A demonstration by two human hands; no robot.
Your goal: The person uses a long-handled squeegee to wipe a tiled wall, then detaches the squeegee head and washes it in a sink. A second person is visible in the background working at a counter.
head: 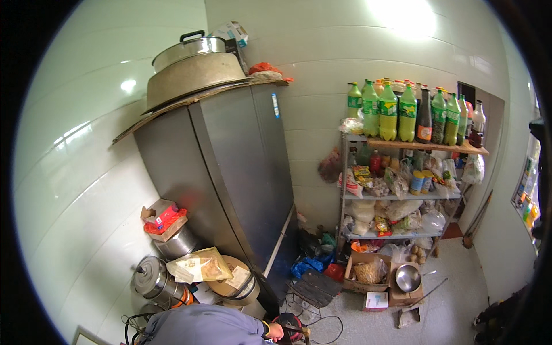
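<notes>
At the bottom edge a grey-blue sleeve with a dark and yellow cuff reaches in from the left. My left hand is closed on the end of a brown bar-like handle; what the handle belongs to is cut off by the frame. Just behind the hand is a round red and black object on the floor, with a black cable looping to its right. My right hand is out of view.
A tall grey metal cabinet carries large pans. Lidded pots and a round bin stand at left. A shelf rack holds bottles and bags. Cardboard boxes, a metal bowl and a dustpan are at right.
</notes>
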